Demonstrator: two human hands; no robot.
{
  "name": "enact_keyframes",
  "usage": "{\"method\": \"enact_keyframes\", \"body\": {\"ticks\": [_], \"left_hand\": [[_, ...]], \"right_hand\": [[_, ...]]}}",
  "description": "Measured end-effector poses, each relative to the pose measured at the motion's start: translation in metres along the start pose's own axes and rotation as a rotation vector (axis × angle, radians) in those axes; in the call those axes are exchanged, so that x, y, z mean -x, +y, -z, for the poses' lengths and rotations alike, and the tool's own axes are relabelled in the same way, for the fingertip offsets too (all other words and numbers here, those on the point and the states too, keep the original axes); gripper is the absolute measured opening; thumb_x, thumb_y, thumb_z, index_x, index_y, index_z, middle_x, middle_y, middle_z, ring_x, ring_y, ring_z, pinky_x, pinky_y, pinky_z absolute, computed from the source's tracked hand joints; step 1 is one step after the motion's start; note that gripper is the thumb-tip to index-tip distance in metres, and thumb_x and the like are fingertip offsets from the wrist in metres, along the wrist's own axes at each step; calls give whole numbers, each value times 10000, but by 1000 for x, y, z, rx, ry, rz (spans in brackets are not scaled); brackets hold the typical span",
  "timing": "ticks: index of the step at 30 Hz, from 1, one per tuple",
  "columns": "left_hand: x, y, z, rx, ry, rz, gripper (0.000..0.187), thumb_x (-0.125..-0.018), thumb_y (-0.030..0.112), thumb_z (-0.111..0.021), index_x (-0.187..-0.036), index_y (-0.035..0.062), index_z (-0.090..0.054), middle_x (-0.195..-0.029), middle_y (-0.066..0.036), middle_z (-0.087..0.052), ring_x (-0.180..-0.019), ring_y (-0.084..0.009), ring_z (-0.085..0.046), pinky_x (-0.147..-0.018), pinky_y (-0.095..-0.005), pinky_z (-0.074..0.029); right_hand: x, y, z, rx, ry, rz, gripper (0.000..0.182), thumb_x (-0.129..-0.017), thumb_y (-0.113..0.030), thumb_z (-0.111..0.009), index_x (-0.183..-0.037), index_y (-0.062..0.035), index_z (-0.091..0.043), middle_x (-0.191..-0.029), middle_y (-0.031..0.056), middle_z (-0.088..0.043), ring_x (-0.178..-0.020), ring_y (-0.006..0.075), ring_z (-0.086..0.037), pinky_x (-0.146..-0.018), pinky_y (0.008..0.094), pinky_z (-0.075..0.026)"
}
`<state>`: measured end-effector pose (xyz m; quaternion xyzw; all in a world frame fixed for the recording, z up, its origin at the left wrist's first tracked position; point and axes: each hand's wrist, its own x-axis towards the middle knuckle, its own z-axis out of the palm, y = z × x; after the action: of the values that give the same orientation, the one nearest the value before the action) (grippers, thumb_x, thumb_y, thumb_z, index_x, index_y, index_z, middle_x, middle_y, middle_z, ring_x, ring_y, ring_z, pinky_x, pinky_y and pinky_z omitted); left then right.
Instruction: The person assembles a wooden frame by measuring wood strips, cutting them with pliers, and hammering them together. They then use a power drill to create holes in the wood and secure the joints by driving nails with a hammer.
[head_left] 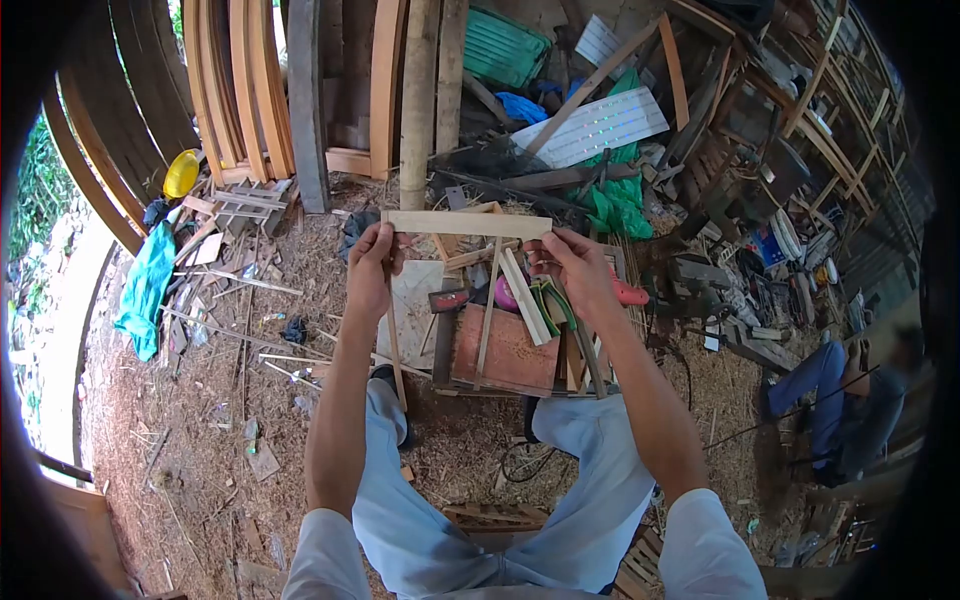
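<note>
A short flat strip of pale wood (468, 224) is held up level in front of me. Its left end is pinched in my left hand (372, 268), and my right hand (580, 265) grips the right end. Below it stands a low work table with a worn reddish board (510, 360) on top. Two pale wood strips (528, 298) lie slanted there, beside a thin wooden stick (488, 315). Near my right hand are a curled green and yellow sheet (551, 305) and a red object (628, 291), partly hidden by my forearm. A small dark and red item (449, 300) rests at the left.
Shavings and scraps cover the ground (270, 430). Curved wooden frames (255, 90) and a bamboo post (416, 100) stand ahead. A teal cloth (148, 290) and yellow bowl (182, 174) are left. Another person (850, 400) sits at the right, near piled wood and a perforated white panel (600, 128).
</note>
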<state>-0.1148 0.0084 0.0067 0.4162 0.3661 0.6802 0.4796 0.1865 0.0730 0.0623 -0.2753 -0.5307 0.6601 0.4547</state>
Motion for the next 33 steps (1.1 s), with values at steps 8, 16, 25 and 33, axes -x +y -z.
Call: {"method": "enact_keyframes", "body": {"ticks": [8,16,25,33], "left_hand": [[20,36,-82,-1350,129,-1043,308,-835,170,-681,-1089,31,-577,-850,-136,-630,-808,-334,-616,-716,-399,-471],[26,43,-59,-1177,118,-537,245,-862,216,-684,-991,27,-592,-772,-182,-625,-720,-388,-618,-618,-436,-471],[68,144,-72,-659,-53,-266,159,-942,161,-571,-958,3,-566,-670,-21,-557,-542,-67,-527,-480,-240,-418],[60,135,-89,-304,151,-665,222,-1007,266,-473,-1062,58,-527,-740,-16,-560,-526,-69,-489,-436,-202,-394]], "right_hand": [[4,22,-46,170,-63,97,245,-969,-107,-502,-1071,91,-605,-923,137,-669,-775,177,-664,-721,298,-577],[-3,60,-26,778,-263,-361,384,-961,-288,-543,-969,93,-591,-903,164,-674,-787,266,-681,-656,354,-560],[11,118,-27,1413,14,-58,399,-843,-326,-628,-924,65,-622,-831,241,-647,-844,396,-657,-730,463,-537],[-2,28,31,793,24,241,271,-919,-181,-550,-1133,-22,-599,-700,61,-580,-576,153,-529,-539,302,-415]]}}
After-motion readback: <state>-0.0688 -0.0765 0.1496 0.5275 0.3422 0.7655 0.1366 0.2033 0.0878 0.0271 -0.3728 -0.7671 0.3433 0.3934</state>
